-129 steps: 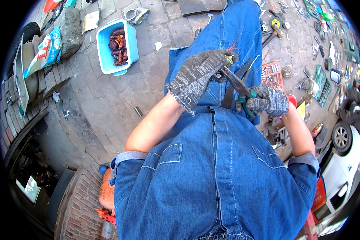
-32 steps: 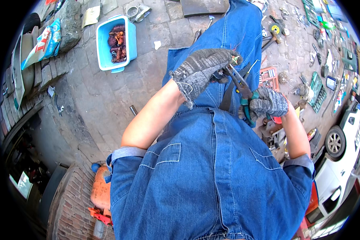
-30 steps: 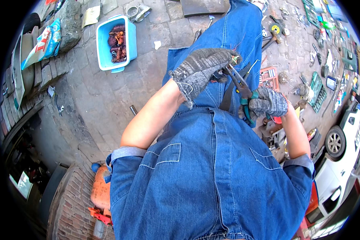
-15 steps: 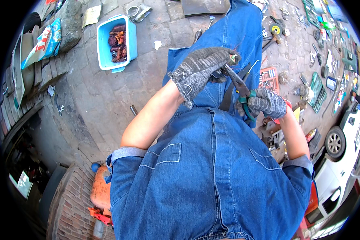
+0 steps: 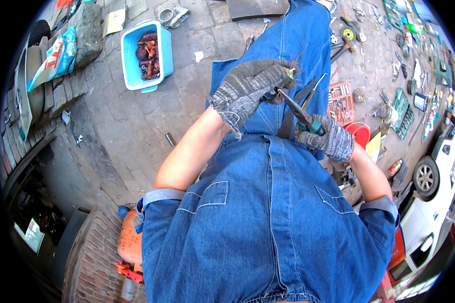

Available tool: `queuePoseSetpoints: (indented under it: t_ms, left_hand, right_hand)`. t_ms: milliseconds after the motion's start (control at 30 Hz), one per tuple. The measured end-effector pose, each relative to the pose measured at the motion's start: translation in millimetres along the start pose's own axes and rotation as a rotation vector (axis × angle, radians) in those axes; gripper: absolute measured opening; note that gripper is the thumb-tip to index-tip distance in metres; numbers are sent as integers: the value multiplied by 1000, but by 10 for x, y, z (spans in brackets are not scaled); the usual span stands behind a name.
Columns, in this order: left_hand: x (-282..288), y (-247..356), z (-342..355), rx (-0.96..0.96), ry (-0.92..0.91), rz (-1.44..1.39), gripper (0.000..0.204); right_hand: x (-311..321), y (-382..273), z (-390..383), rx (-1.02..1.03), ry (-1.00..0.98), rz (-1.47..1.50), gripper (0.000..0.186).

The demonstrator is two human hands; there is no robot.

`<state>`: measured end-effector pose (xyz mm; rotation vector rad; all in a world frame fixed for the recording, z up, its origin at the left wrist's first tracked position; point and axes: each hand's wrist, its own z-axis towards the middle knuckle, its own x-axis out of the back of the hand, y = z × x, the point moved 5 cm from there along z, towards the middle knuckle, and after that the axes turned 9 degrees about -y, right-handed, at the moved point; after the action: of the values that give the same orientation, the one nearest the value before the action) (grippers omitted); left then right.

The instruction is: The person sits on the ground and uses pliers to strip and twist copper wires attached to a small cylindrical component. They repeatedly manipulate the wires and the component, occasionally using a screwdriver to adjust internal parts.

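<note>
Over my lap, my left hand (image 5: 250,87) in a grey knit glove is closed round a small dark part (image 5: 272,95) with thin copper-coloured wires. Most of that part is hidden by the glove. My right hand (image 5: 332,137), gloved alike, grips long-nosed pliers (image 5: 297,110) with green and dark handles. The pliers' tips reach the part beside my left fingers; whether they bite on it I cannot tell. Behind the pliers, a slim yellow tool with a thin metal shaft (image 5: 314,90) lies against my blue denim clothing.
On the paving to the left stands a light blue tub (image 5: 128,58) with reddish copper coils (image 5: 149,54). A red open tool case (image 5: 340,103), a red round container (image 5: 359,132) and a hammer (image 5: 345,49) lie to the right. Farther right is a white car (image 5: 435,202).
My right hand has shifted slightly left and turned, and the pliers' handles have drawn closer together within its grip. The left hand still holds the part, barely moved.
</note>
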<state>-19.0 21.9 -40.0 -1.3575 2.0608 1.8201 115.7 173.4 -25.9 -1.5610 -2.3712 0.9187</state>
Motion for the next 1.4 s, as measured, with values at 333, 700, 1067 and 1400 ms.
queuePoseSetpoints:
  t_ms: [333,700,1067,1400]
  left_hand:
    - [-32,-28,106,-123,303,-22,28]
    - [34,-96,184,-146,436,-48,28]
    - [63,-60,218,-80,186,-167,30]
    - [172,89,134,27,455,-162,21]
  right_hand:
    - [49,-1,18,40,212,-128,24]
    - [-24,119,107,-34,218,105,25]
    - [-86,-67,-58,40,102,104,23]
    - [-168,-100,-105,32,45,132,20]
